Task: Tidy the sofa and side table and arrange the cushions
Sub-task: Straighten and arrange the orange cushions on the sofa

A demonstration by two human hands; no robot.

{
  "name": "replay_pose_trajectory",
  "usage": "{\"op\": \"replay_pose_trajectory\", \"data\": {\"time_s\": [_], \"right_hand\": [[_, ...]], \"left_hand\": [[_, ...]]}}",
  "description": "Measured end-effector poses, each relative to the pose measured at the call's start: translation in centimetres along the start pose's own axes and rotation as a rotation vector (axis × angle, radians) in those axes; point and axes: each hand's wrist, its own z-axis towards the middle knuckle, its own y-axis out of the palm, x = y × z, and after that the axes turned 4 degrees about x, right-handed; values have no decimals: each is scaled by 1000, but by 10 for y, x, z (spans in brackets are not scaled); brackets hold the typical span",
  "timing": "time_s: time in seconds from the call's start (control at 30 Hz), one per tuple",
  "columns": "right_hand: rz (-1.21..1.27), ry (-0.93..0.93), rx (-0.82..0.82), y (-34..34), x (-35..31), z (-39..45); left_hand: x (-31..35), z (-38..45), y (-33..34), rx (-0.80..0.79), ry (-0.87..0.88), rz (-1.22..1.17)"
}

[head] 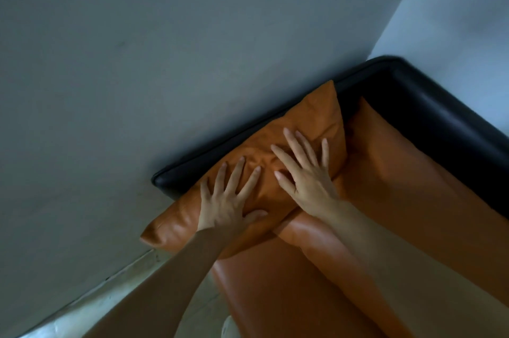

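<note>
An orange leather cushion (311, 114) leans against the black back frame (429, 106) of the sofa, in its corner by the wall. My left hand (228, 200) lies flat on the cushion's lower part, fingers spread. My right hand (305, 172) presses flat on the cushion's middle, fingers spread and straight. Creases show in the leather around the fingertips. The orange seat cushion (275, 291) lies below my forearms.
A grey wall (137, 62) runs behind the sofa and a lighter wall (454, 7) meets it at the right. A strip of pale floor (110, 302) shows at the lower left beside the sofa's end. A small white object (227, 326) sits at the bottom edge.
</note>
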Motion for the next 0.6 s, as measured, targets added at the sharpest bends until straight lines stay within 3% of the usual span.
{"op": "replay_pose_trajectory", "data": {"time_s": [0.1,0.17,0.23,0.3,0.37,0.47,0.6], "right_hand": [[23,91,-214,54,22,-50],[7,170,-339,50,23,-66],[-158,103,-410,25,39,-80],[-201,-27,-339,11,53,-104],[-196,-29,-292,-23,57,-116],[-218,70,-402,-28,64,-123],[-235,83,-374,-36,71,-142]], "left_hand": [[2,-6,-4,45,-25,-36],[9,-12,-6,90,-15,-29],[18,-18,-5,162,67,9],[30,-21,-5,205,192,71],[43,-22,-2,215,288,104],[66,-24,3,170,292,98],[97,-23,5,139,311,94]]}}
